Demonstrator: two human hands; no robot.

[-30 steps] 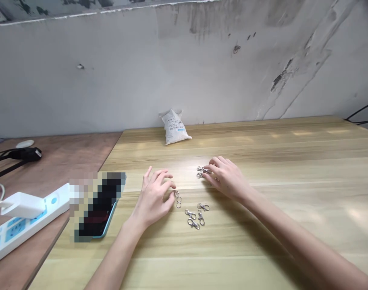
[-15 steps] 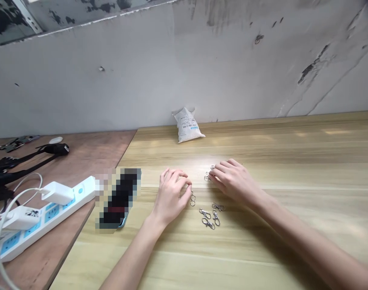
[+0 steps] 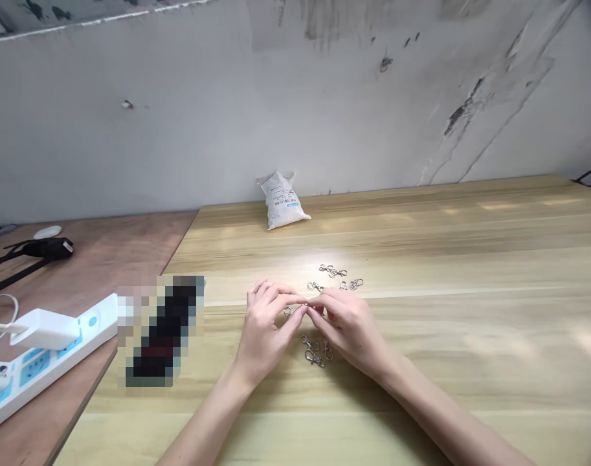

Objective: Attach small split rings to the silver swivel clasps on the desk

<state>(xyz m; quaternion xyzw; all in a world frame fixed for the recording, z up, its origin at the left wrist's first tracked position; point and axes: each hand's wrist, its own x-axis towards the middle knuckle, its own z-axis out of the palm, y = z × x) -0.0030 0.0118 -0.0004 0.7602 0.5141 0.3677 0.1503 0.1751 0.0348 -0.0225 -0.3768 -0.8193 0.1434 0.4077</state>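
Observation:
My left hand (image 3: 268, 323) and my right hand (image 3: 348, 323) meet at the fingertips over the table. Both are closed in a pinch; a tiny glint shows where they meet, but what they hold is too small to name. A thin metal ring (image 3: 287, 310) lies under my left fingers. Just below the hands lie silver swivel clasps: one on the left (image 3: 311, 342), a lower clasp (image 3: 314, 358), and another by my right thumb (image 3: 328, 349). Beyond my right hand are several more clasps (image 3: 338, 272), some with rings.
A white plastic packet (image 3: 285, 204) with a label stands at the back by the wall. On the left are a blurred-out phone (image 3: 166, 330), a white power strip (image 3: 94, 320) with a plugged-in charger (image 3: 45, 330), and a black strap (image 3: 52, 248) on the brown table.
My right hand has left the far clasps and come toward me and left to meet my left hand's fingertips. The far clasps are now uncovered. The view has turned slightly right.

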